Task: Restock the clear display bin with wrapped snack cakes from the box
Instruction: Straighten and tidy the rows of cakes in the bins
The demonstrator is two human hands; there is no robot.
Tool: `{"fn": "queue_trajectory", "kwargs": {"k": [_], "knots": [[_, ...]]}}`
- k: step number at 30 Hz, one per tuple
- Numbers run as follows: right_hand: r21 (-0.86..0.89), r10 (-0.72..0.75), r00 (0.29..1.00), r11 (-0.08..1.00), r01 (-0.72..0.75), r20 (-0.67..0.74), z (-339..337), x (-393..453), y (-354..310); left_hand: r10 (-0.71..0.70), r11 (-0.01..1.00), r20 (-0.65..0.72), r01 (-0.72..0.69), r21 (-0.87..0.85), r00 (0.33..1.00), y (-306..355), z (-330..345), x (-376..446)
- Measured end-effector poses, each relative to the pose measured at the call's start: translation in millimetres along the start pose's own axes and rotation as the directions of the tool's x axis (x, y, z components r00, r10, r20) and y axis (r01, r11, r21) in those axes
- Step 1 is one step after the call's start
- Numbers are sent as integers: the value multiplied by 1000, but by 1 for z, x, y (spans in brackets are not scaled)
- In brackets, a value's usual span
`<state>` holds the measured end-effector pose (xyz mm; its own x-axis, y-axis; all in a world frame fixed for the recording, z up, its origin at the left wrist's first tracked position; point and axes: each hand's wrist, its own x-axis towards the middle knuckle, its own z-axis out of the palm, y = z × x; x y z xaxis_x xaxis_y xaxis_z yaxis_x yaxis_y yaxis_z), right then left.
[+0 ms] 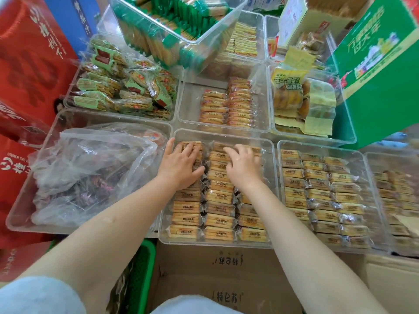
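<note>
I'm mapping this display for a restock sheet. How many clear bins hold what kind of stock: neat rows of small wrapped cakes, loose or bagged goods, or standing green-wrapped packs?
Bins in view, far-right one blurred:
Neat rows of small wrapped cakes: 5, including the bin under both hands
Loose or bagged goods: 3
Standing green-wrapped packs: 1, the tilted bin on top
Total: 9

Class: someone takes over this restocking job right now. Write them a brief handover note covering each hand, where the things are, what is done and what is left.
Left hand: fingers spread, resting on the far cakes of the left column.
Right hand: fingers loosely bent over the far cakes of the middle column; whether it grips one is unclear.
Clear display bin: directly ahead, wrapped snack cakes in three near-full columns.
Cardboard box: just below the bin, nearest you; contents not visible.
Left: settle the far-end cakes, then top up if the box still holds any.
</note>
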<state>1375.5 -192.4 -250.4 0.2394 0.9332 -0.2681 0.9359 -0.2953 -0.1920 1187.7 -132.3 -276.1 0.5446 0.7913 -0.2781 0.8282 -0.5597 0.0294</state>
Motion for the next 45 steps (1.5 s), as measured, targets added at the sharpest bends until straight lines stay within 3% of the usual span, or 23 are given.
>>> {"fn": "queue_trajectory", "kwargs": {"k": [2, 6, 8, 13, 20, 24, 27, 31, 39, 45], "knots": [[3, -12, 996, 1000, 12, 91, 4, -6, 3, -20, 999, 45, 19, 36, 999, 7, -5, 6], [166, 74, 989, 985, -53, -126, 0, -8, 13, -64, 998, 20, 64, 1, 998, 19, -20, 8], [233, 131, 978, 968, -91, -161, -2, -1, 18, -35, 999, -27, 34, -38, 999, 25, -21, 2], [178, 134, 991, 975, -133, 8, 0, 15, 17, 128, 986, 27, -124, -107, 991, 41, -20, -7], [49, 206, 978, 977, -206, -10, -5, 28, 5, 140, 990, 134, -136, -42, 981, 43, -29, 14], [124, 330, 943, 935, -333, 42, -4, 38, 6, 116, 993, 163, -109, -50, 980, 43, -22, 18], [300, 408, 910, 862, -409, 67, 4, 48, 11, 104, 993, 138, -96, -62, 985, 45, -19, 17], [465, 399, 917, 811, -356, 5, 0, 53, 14, 82, 986, 88, -68, -151, 993, 45, -13, 12], [297, 397, 918, 879, -373, -22, 3, 51, 14, 95, 990, 82, -85, -116, 992, 49, -13, 20], [350, 352, 936, 877, -329, -4, 4, 48, 16, 79, 990, 63, -71, -120, 995, 48, -6, 12]]}}
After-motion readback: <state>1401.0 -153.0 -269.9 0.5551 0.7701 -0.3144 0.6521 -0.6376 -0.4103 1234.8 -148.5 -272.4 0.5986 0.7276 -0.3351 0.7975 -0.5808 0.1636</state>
